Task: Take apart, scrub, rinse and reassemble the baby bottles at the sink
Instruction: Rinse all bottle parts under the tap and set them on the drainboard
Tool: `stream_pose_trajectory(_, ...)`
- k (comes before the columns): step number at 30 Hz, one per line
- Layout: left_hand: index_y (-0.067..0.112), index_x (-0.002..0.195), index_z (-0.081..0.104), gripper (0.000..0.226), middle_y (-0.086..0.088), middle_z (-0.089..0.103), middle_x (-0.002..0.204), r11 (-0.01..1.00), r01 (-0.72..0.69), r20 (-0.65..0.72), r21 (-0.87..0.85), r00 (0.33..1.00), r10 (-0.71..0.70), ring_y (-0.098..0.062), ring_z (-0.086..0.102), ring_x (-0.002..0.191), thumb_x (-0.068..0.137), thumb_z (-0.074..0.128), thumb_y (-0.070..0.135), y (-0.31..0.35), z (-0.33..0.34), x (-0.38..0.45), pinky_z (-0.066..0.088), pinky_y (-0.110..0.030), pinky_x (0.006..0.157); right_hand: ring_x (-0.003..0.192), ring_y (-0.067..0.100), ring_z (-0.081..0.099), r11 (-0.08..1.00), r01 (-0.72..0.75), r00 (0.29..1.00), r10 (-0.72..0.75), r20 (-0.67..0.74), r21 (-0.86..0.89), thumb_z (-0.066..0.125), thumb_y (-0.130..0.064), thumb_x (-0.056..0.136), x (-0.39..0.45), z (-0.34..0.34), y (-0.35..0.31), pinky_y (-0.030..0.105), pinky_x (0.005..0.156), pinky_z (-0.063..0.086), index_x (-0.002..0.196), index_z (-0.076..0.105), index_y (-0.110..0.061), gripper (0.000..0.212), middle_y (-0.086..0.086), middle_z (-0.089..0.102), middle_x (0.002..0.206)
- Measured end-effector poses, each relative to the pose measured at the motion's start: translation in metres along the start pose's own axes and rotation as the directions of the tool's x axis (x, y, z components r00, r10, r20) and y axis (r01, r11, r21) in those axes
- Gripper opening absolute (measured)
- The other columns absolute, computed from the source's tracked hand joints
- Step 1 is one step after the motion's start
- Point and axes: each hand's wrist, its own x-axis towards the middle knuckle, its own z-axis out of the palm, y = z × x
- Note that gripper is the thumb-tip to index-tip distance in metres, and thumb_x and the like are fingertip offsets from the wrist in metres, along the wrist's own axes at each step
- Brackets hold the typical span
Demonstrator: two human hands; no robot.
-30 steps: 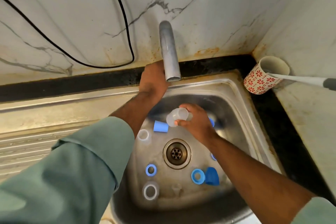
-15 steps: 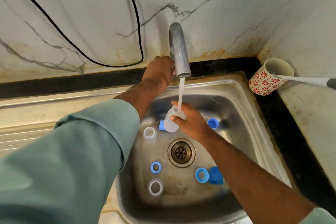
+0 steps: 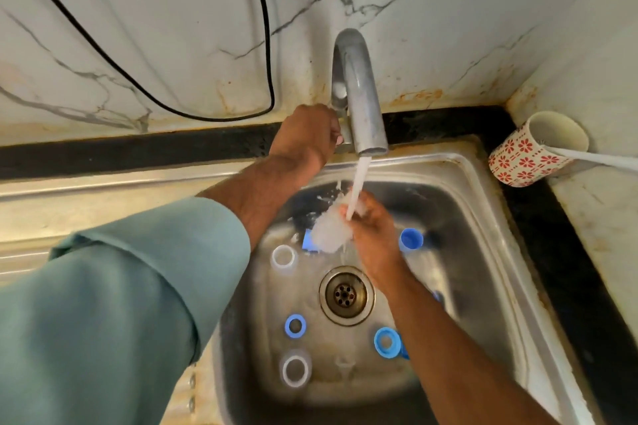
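Note:
My right hand (image 3: 374, 229) grips a clear bottle body (image 3: 329, 231) under the running water from the tap spout (image 3: 362, 103); splashing blurs the bottle. My left hand (image 3: 307, 138) is curled round the tap handle behind the spout. Loose parts lie in the steel sink (image 3: 483, 217): a clear ring (image 3: 283, 257), a blue ring (image 3: 295, 325), a clear ring (image 3: 295, 369) near the front, a blue collar (image 3: 387, 342), a blue cap (image 3: 411, 239) and a blue piece (image 3: 307, 240) partly hidden behind the bottle.
The drain (image 3: 346, 295) sits mid-sink. A red-flowered mug (image 3: 524, 157) with a white handle sticking out stands on the right counter corner. A black cable (image 3: 262, 45) hangs on the marble wall. A ribbed draining board (image 3: 20, 262) lies to the left.
The water came on and now flows more strongly. My right hand lifted the clear bottle under the stream, and it is now splashing. My left hand stays at the tap handle.

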Motion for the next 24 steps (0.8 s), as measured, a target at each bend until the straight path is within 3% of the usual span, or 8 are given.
stream_pose_trajectory(3, 0.004, 0.112, 0.063, 0.02, -0.012, 0.064, 0.11, 1.0, 0.021, 0.014, -0.003, 1.0, -0.021, -0.025, 0.061, 0.1, 0.098, 0.054, 0.014, 0.001, 0.0, -0.004, 0.036, -0.023, 0.074, 0.092, 0.03, 0.064, 0.884, -0.273, 0.959, 0.282, 0.031, 0.38, 0.058, -0.023, 0.094, 0.004, 0.003, -0.002, 0.04, 0.075, 0.054, 0.103, 0.067, -0.017, 0.015, 0.011, 0.067, 0.096)
stream_pose_trajectory(6, 0.004, 0.115, 0.062, 0.024, -0.013, 0.065, 0.116, 0.999, 0.027, 0.022, -0.044, 0.999, -0.026, -0.021, 0.059, 0.095, 0.094, 0.062, 0.016, -0.001, -0.001, -0.002, 0.038, -0.023, 0.076, 0.085, 0.03, 0.063, 0.622, -0.337, 0.897, 0.44, 0.04, 0.707, 0.05, -0.037, 0.096, 0.01, 0.003, 0.002, 0.044, 0.088, 0.049, 0.097, 0.062, -0.009, 0.031, 0.015, 0.064, 0.093)
stream_pose_trajectory(11, 0.004, 0.118, 0.06, 0.03, -0.013, 0.064, 0.117, 0.999, -0.001, 0.027, -0.044, 1.0, 0.003, -0.023, 0.061, 0.103, 0.093, 0.065, 0.018, 0.0, 0.001, 0.0, 0.042, -0.026, 0.08, 0.072, 0.026, 0.064, 0.579, -0.36, 0.862, 0.506, 0.024, 0.732, 0.047, -0.048, 0.098, 0.007, 0.007, 0.007, 0.036, 0.061, 0.05, 0.107, 0.059, -0.005, 0.045, 0.015, 0.066, 0.079)
stream_pose_trajectory(14, 0.005, 0.119, 0.059, 0.032, -0.013, 0.065, 0.116, 0.999, -0.036, 0.015, -0.007, 0.999, 0.036, -0.026, 0.063, 0.106, 0.092, 0.067, 0.02, 0.0, 0.003, 0.001, 0.046, -0.029, 0.082, 0.076, 0.027, 0.066, 0.613, -0.376, 0.844, 0.536, -0.015, 0.694, 0.05, -0.052, 0.095, 0.01, 0.004, 0.01, 0.038, 0.065, 0.053, 0.107, 0.058, -0.008, 0.046, 0.015, 0.068, 0.082)
stream_pose_trajectory(16, 0.006, 0.118, 0.059, 0.032, -0.013, 0.065, 0.115, 0.999, -0.048, -0.004, 0.005, 0.999, 0.048, -0.026, 0.063, 0.104, 0.091, 0.068, 0.02, -0.001, 0.006, 0.002, 0.048, -0.031, 0.083, 0.082, 0.029, 0.067, 0.695, -0.38, 0.853, 0.519, -0.059, 0.611, 0.056, -0.047, 0.094, 0.014, 0.003, 0.012, 0.042, 0.072, 0.054, 0.107, 0.061, -0.013, 0.036, 0.014, 0.069, 0.089)
stream_pose_trajectory(19, 0.007, 0.12, 0.058, 0.035, -0.013, 0.065, 0.117, 0.998, -0.057, -0.015, -0.004, 0.998, 0.057, -0.026, 0.063, 0.106, 0.09, 0.069, 0.02, -0.001, 0.008, 0.004, 0.053, -0.036, 0.092, 0.076, 0.023, 0.066, 0.851, -0.341, 0.924, 0.382, -0.027, 0.399, 0.062, -0.041, 0.092, 0.008, 0.009, 0.009, 0.034, 0.062, 0.054, 0.1, 0.066, -0.015, 0.028, 0.01, 0.067, 0.088)
stream_pose_trajectory(21, 0.008, 0.121, 0.059, 0.034, -0.012, 0.065, 0.117, 0.998, -0.064, -0.016, 0.0, 0.998, 0.064, -0.026, 0.063, 0.107, 0.09, 0.07, 0.02, -0.001, 0.008, 0.004, 0.053, -0.037, 0.094, 0.079, 0.02, 0.066, 0.973, -0.223, 0.975, 0.224, 0.003, -0.051, 0.069, -0.033, 0.089, 0.005, 0.01, 0.013, 0.026, 0.062, 0.053, 0.098, 0.068, -0.02, 0.016, 0.006, 0.068, 0.092)
stream_pose_trajectory(24, 0.009, 0.118, 0.06, 0.03, -0.011, 0.065, 0.115, 0.998, -0.068, -0.019, 0.004, 0.998, 0.068, -0.025, 0.064, 0.104, 0.091, 0.068, 0.02, -0.001, 0.009, 0.004, 0.053, -0.037, 0.092, 0.106, 0.016, 0.063, 0.813, 0.076, 0.991, 0.004, 0.136, -0.578, 0.075, -0.023, 0.083, 0.003, 0.004, 0.029, 0.023, 0.091, 0.052, 0.125, 0.061, -0.031, 0.045, 0.0, 0.067, 0.117)
